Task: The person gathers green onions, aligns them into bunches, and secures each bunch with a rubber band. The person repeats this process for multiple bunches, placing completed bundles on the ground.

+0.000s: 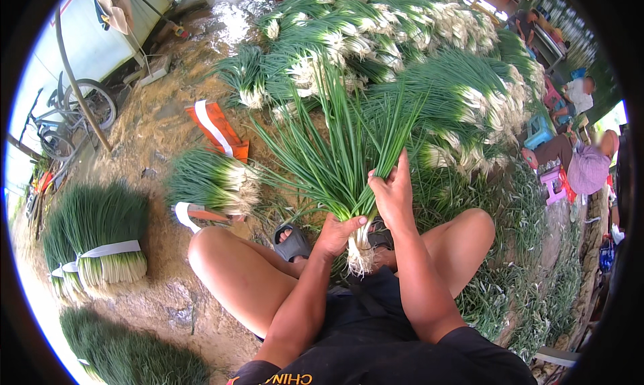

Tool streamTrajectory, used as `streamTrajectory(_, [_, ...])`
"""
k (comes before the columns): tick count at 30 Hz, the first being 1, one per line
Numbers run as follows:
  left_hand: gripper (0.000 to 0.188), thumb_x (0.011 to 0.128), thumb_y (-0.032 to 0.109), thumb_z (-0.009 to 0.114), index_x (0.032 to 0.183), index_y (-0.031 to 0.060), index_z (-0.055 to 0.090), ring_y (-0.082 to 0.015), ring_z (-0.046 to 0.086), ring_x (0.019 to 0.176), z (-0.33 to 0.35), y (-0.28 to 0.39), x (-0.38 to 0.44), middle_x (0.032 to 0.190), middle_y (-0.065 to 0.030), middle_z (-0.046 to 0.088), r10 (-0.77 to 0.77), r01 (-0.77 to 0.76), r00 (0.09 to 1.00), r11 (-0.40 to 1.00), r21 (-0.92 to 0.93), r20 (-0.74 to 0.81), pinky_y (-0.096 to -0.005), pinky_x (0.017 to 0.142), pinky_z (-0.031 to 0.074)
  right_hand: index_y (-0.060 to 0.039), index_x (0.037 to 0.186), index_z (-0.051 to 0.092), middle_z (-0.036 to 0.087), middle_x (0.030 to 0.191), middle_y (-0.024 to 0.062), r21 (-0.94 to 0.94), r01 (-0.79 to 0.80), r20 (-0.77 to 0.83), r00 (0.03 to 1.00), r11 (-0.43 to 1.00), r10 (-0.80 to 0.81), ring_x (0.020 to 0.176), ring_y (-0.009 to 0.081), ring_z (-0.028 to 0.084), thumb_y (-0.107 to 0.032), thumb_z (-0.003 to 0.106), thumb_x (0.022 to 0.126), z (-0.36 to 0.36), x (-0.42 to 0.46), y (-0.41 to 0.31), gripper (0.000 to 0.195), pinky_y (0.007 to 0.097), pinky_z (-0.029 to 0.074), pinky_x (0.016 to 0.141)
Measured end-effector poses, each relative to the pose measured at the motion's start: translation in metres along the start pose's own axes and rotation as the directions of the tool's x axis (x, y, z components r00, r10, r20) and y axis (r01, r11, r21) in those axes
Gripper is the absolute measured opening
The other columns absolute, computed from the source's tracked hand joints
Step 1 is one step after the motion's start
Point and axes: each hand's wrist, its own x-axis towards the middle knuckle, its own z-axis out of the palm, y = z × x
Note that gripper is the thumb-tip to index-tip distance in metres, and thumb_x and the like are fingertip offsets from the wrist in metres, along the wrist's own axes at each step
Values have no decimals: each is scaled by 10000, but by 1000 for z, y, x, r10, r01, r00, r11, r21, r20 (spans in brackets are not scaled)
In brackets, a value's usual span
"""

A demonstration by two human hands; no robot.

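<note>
A bunch of green onions (327, 158) stands upright before me, its leaves fanned out and its white rooted ends pointing down. My left hand (338, 235) is closed around the stems just above the white ends, thumb across the front. Higher up, on the right side of the bunch, my right hand (394, 194) grips some of the leaves between thumb and fingers. Left of the bunch, a bundle of trimmed green onions (216, 180) lies across an orange holder (220, 129) with a white strip laid over it.
Large heaps of green onions (453, 98) fill the ground ahead. Strapped bundles (108, 239) stand at the left. Discarded leaves (538, 284) litter the right. A bicycle (75, 108) leans near a pole. A person (586, 158) sits at far right by a purple stool (553, 185).
</note>
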Motion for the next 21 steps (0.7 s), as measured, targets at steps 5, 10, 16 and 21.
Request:
streamTrajectory(5, [392,874,33,773,1233,8,617,-211,695,853,6,2,2,1032,-75,697,4,-4,1000,1000,18,-14,-376,747,597,8,1609,81,658,1110,139,117,-20,-34,999,993,24,949,173,660,70,642,878,-3,0,-3,924,300,544,841])
streamTrajectory(10, [423,869,42,783,1252,19,604,-203,685,868,8,6,3,1053,-73,690,5,-5,1000,997,78,-8,-375,741,593,26,1605,71,651,1140,157,117,10,-32,999,993,-6,972,180,662,53,670,885,-8,2,-4,937,302,542,853])
streamTrajectory(16, [406,866,58,796,1228,8,619,-192,680,847,6,3,2,1033,-70,696,18,-15,1000,987,162,-18,-364,732,587,14,1600,141,634,1153,161,-107,78,-31,996,991,-81,941,211,658,-70,758,893,-13,0,-4,942,336,553,839])
streamTrajectory(21, [409,857,90,817,1209,-6,634,-183,682,831,6,3,3,1015,-69,707,15,-9,1000,979,203,-26,-345,729,579,-24,1588,237,491,1354,183,-496,232,-114,938,837,-327,1086,269,581,-91,786,862,-18,-6,-29,912,406,541,867])
